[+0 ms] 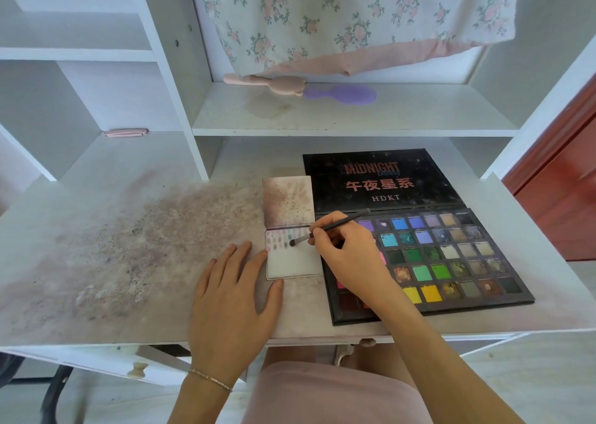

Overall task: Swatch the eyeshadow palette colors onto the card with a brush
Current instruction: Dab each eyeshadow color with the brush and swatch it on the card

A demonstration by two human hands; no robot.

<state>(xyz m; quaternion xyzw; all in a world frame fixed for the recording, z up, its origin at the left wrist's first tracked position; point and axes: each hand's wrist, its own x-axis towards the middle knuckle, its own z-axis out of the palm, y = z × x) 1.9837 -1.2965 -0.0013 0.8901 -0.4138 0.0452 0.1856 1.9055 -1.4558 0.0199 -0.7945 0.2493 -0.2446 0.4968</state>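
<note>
A white card point(295, 262) lies on the desk, its top rows marked with small pink and green swatches. My right hand point(346, 249) pinches a thin dark brush point(335, 225), and the brush tip touches the card beside the last green swatch. My left hand point(233, 291) lies flat on the desk, fingers straight, with fingertips and thumb against the card's left and bottom edges. The open eyeshadow palette point(451, 256) sits to the right, showing several blue, green, yellow and neutral pans; my right forearm covers its left columns. Its black lid point(383, 178) lies open behind.
A stained second card point(288, 200) lies just behind the white one. The desk surface point(129, 249) is smeared with powder on the left. A pink brush point(267, 83) and a purple brush point(342, 94) rest on the shelf above. A floral cloth point(338, 17) hangs at the back.
</note>
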